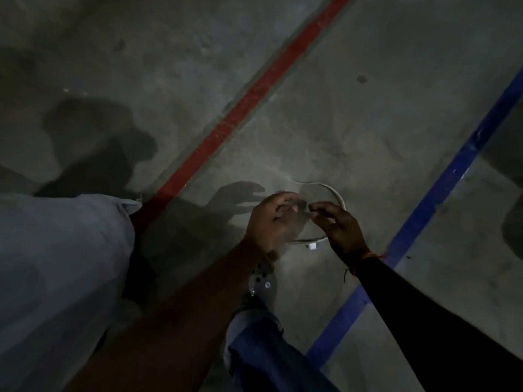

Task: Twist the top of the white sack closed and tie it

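Both arms are reaching forward and down, the hands meeting close together out in front. The left hand (276, 219) is curling its fingers inward, knuckles up, thumb tucked toward the fingertips. The right hand (336, 224) is bending at the wrist, its thumb and forefinger pinching together just beside the left fingers. In this dim light it is hard to tell exactly what each is pinching. A thread band is circling the right wrist above a dark sleeve.
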{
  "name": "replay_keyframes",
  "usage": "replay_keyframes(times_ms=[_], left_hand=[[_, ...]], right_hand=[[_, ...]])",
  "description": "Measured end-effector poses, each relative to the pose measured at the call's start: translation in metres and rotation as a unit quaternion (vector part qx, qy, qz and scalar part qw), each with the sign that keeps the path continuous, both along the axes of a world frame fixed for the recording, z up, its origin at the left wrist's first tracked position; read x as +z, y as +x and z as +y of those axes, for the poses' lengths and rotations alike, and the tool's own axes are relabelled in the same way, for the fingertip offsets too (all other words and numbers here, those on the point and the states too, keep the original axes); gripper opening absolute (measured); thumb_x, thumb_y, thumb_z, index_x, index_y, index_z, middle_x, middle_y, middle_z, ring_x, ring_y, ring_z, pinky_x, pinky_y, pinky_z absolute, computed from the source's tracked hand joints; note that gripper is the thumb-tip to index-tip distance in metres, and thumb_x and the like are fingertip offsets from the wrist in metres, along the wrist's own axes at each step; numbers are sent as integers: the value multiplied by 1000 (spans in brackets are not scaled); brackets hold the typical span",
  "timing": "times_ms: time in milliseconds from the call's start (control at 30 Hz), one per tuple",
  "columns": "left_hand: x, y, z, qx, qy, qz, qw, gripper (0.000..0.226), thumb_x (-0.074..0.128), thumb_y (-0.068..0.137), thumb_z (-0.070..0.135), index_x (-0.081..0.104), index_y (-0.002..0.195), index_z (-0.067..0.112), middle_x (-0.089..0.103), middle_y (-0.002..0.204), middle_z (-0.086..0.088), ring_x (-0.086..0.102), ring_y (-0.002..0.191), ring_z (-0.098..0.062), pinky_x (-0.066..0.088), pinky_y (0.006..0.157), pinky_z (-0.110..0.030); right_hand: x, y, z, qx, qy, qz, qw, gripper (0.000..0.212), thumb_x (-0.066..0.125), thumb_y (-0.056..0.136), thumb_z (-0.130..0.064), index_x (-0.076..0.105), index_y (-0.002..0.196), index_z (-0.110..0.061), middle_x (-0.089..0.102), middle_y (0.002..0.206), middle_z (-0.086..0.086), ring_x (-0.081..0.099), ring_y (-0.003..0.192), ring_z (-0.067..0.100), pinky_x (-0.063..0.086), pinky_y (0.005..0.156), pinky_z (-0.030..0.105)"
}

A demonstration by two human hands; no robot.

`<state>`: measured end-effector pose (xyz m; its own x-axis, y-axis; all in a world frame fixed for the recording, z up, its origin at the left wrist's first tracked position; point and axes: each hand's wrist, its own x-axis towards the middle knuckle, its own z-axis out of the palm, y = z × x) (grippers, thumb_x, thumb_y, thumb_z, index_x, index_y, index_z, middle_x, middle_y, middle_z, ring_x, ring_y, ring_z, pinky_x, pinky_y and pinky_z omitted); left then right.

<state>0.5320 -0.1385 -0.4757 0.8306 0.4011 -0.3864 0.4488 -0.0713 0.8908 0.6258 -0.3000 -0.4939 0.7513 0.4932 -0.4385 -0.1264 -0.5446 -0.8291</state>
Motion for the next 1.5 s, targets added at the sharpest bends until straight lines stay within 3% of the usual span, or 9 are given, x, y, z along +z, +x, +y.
replay_keyframes(times_ms=[233,333,467,567,800,1033,1233,1400,1500], left_hand=[[-40,-9,-13,-34,-11,52,998,28,59,98,19,67,124,14,69,124,0,64,110,-8,47,90,-11],[-43,-11,-16,-41,2,63,997,30,58,98,15,65,127,14,66,125,1,61,107,-6,42,82,2],[-43,-12,-19,-45,-8,67,997,30,57,99,17,64,128,18,66,128,0,62,113,-10,44,86,-7],[-41,-13,-15,-47,-20,78,996,31,57,99,19,63,129,16,65,129,2,60,113,-6,44,86,-6],[-22,-19,6,7,-25,72,997,27,62,94,12,69,120,9,73,116,-5,68,105,-10,49,92,-14],[52,-57,56,73,15,29,997,28,60,93,26,70,118,16,72,110,3,64,96,0,44,85,-4],[166,-121,103,145,28,-38,988,26,64,94,25,69,117,13,74,105,-4,74,90,-21,59,84,-35],[275,-200,117,208,64,-105,970,15,66,92,8,71,106,13,75,95,-6,72,87,-19,59,75,-28],[332,-250,118,240,90,-156,954,19,68,86,14,72,105,17,75,92,-11,73,86,-28,58,79,-43]], right_hand=[[-38,-18,-26,-3,-92,58,994,18,64,95,-24,73,110,-20,69,111,1,62,98,17,47,83,30],[-49,-25,-35,41,-129,41,990,21,63,96,-27,75,111,-19,67,122,3,61,111,21,44,95,33],[-56,-26,-35,100,-161,-19,982,25,61,96,-30,77,94,-12,69,107,14,64,101,32,47,87,39],[-54,-22,-27,132,-187,-36,973,45,52,91,-47,76,101,-10,68,104,14,63,99,32,44,81,33],[-26,-16,2,160,-140,-139,967,24,62,96,-25,76,103,-7,71,101,15,66,96,32,44,82,27],[61,-36,82,163,18,-164,973,8,69,90,-11,76,92,-11,70,93,1,66,86,11,49,77,15],[176,-82,159,254,101,-207,939,6,69,91,-13,75,91,-12,67,89,-1,63,84,6,46,74,10],[283,-143,203,315,166,-240,903,9,68,90,-9,75,88,-13,66,87,1,63,81,7,46,72,11],[345,-188,216,326,209,-248,888,9,68,88,-8,76,89,-12,66,88,-1,63,82,6,48,73,10]])
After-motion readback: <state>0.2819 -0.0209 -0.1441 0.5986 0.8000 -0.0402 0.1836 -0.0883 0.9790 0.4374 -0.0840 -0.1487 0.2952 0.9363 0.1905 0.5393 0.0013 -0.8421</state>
